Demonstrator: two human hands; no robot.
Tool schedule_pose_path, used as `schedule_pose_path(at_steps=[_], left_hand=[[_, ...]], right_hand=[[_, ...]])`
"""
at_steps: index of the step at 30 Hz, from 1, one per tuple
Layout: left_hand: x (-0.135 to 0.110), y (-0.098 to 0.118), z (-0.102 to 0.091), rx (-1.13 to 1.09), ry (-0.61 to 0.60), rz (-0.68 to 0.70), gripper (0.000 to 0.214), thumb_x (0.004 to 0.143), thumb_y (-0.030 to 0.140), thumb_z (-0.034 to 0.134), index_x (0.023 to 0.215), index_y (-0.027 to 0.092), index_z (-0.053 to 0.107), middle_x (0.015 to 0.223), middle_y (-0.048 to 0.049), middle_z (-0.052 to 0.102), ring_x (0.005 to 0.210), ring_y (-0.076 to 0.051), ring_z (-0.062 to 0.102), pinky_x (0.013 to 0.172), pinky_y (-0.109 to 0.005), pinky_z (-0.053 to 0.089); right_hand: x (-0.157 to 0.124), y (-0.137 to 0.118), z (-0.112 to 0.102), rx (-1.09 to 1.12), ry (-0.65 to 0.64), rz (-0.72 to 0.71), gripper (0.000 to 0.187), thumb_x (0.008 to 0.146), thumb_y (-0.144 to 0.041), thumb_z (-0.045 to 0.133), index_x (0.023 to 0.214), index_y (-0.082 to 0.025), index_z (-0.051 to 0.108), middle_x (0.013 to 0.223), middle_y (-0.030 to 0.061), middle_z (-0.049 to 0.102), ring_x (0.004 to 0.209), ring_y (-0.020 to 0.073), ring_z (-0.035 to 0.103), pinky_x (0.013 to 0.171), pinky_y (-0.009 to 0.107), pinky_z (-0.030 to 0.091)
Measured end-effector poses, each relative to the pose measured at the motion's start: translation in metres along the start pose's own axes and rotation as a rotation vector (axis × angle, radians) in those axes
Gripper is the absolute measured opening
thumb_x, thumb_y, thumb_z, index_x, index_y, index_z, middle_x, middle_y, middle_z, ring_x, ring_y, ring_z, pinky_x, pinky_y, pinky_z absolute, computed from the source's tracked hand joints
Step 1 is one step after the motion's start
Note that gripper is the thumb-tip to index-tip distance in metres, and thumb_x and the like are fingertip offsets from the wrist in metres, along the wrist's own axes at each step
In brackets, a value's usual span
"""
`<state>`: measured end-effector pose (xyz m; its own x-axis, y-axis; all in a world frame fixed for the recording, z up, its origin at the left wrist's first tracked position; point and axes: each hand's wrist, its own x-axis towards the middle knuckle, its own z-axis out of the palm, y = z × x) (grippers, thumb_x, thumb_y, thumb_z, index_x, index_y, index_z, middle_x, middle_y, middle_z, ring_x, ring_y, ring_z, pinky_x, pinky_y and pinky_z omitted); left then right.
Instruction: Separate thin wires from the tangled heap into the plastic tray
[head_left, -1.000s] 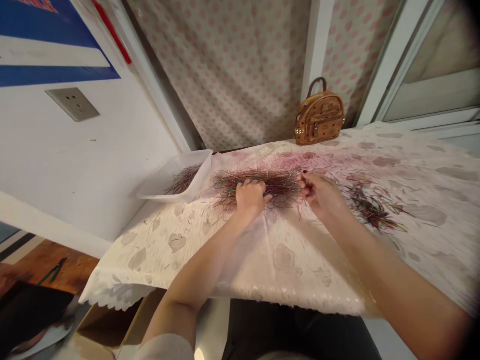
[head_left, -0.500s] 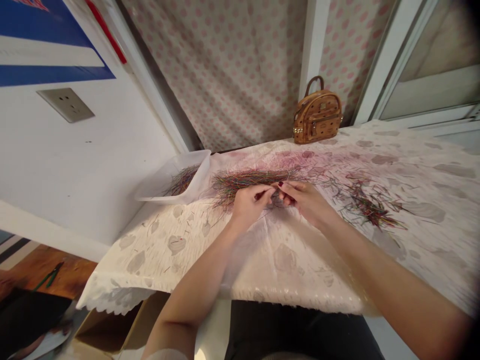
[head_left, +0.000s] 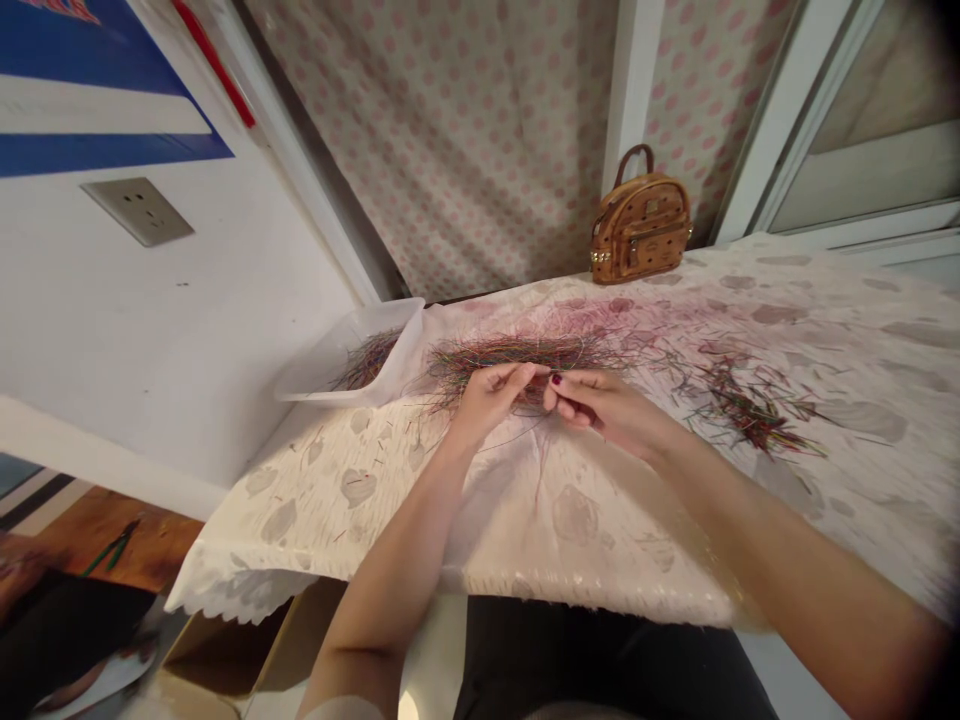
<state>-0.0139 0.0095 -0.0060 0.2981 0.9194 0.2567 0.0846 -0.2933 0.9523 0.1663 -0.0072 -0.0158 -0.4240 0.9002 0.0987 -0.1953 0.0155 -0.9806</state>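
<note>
A loose bundle of thin multicoloured wires (head_left: 517, 352) lies across the middle of the white patterned tablecloth (head_left: 360, 510). My left hand (head_left: 491, 398) is curled over the bundle's near side, gripping it. My right hand (head_left: 607, 410) comes in from the right, its pinched fingertips at the bundle's middle, close to my left fingers. Any strands between those fingertips are too fine to make out. A scattered patch of short coloured wires (head_left: 750, 420) lies to the right of my right hand.
A translucent plastic tray (head_left: 322, 365) holding more wires stands at the table's left end against the white wall. A tan studded backpack (head_left: 641, 228) sits at the back. Below the table's left edge are a cardboard box (head_left: 225, 640) and green-handled pliers (head_left: 112, 548) on a wooden floor.
One second ago my hands were apart at the bundle's two sides; they are now together at its middle. The bundle looks thinner and flatter. The camera has shifted slightly.
</note>
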Motion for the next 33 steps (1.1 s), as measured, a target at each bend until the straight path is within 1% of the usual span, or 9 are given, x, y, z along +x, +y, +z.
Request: schedule_pose_path(at_steps=[2,6,9,12,14,17,22,27,33], left_hand=[[0.000,0.000,0.001,-0.100,-0.025,-0.029,0.041,0.082,0.052,0.067,0.097,0.015,0.076,0.083,-0.0077,0.074,0.074,-0.015,0.064,0.071,-0.027,0.048],[-0.003,-0.001,0.003,-0.228,-0.125,-0.058,0.040,0.082,0.050,0.069,0.098,0.014,0.074,0.054,-0.0006,0.062,0.055,-0.013,0.060,0.065,-0.027,0.048],[-0.003,-0.002,0.004,-0.286,-0.147,-0.067,0.034,0.081,0.046,0.070,0.095,0.015,0.073,0.054,0.0008,0.061,0.049,-0.010,0.057,0.059,-0.026,0.046],[-0.002,-0.003,0.004,-0.299,-0.057,-0.059,0.026,0.076,0.040,0.077,0.086,0.016,0.073,0.076,-0.0031,0.070,0.060,-0.009,0.061,0.059,-0.022,0.046],[-0.001,-0.003,0.005,-0.299,-0.032,-0.063,0.025,0.074,0.039,0.078,0.083,0.017,0.073,0.087,-0.0042,0.071,0.062,-0.008,0.061,0.056,-0.021,0.045],[-0.001,-0.001,0.006,-0.276,-0.021,-0.061,0.025,0.076,0.040,0.076,0.082,0.017,0.072,0.084,-0.0035,0.071,0.056,-0.007,0.057,0.053,-0.021,0.043],[-0.001,0.001,0.004,-0.248,0.090,-0.041,0.020,0.077,0.035,0.075,0.081,0.016,0.070,0.080,-0.0036,0.072,0.059,-0.005,0.053,0.057,-0.018,0.044],[0.001,0.000,-0.005,-0.382,0.202,-0.106,0.022,0.077,0.034,0.074,0.080,0.015,0.062,0.086,-0.0049,0.074,0.060,-0.007,0.058,0.060,-0.020,0.048],[0.007,-0.003,-0.018,-0.541,0.349,-0.045,0.016,0.079,0.027,0.072,0.080,0.015,0.061,0.079,-0.0031,0.072,0.065,-0.008,0.064,0.063,-0.020,0.052]], right_hand=[[0.000,0.001,0.005,-0.026,-0.067,0.046,0.040,0.081,-0.054,0.067,0.073,-0.014,0.068,0.058,-0.0014,0.050,0.047,0.0066,0.038,0.046,0.026,0.022],[0.001,0.008,0.010,0.045,-0.137,0.097,0.040,0.081,-0.053,0.067,0.072,-0.014,0.068,0.057,-0.0011,0.051,0.047,0.0065,0.040,0.047,0.026,0.024],[0.001,0.015,0.011,0.118,-0.165,0.127,0.037,0.083,-0.049,0.068,0.073,-0.013,0.069,0.058,-0.0003,0.052,0.048,0.0065,0.040,0.048,0.026,0.026],[0.002,0.021,0.012,0.135,-0.197,0.144,0.036,0.084,-0.047,0.067,0.075,-0.013,0.070,0.061,0.0014,0.054,0.052,0.0079,0.043,0.048,0.025,0.029],[0.003,0.024,0.012,0.129,-0.203,0.148,0.036,0.085,-0.047,0.067,0.075,-0.013,0.071,0.062,0.0018,0.054,0.055,0.0087,0.045,0.048,0.024,0.030],[0.003,0.026,0.012,0.115,-0.191,0.145,0.036,0.085,-0.047,0.066,0.074,-0.013,0.070,0.062,0.0011,0.052,0.054,0.0084,0.044,0.049,0.024,0.031],[0.004,0.025,0.012,0.102,-0.148,0.132,0.036,0.085,-0.049,0.067,0.076,-0.014,0.068,0.065,-0.0003,0.052,0.053,0.0066,0.040,0.050,0.025,0.028],[0.004,0.020,0.012,0.103,-0.086,0.137,0.035,0.081,-0.049,0.070,0.073,-0.015,0.066,0.065,0.0001,0.052,0.054,0.0074,0.040,0.052,0.027,0.027],[0.005,0.020,0.010,0.139,-0.020,0.145,0.035,0.078,-0.048,0.072,0.071,-0.015,0.064,0.064,-0.0008,0.049,0.052,0.0066,0.037,0.051,0.027,0.024]])
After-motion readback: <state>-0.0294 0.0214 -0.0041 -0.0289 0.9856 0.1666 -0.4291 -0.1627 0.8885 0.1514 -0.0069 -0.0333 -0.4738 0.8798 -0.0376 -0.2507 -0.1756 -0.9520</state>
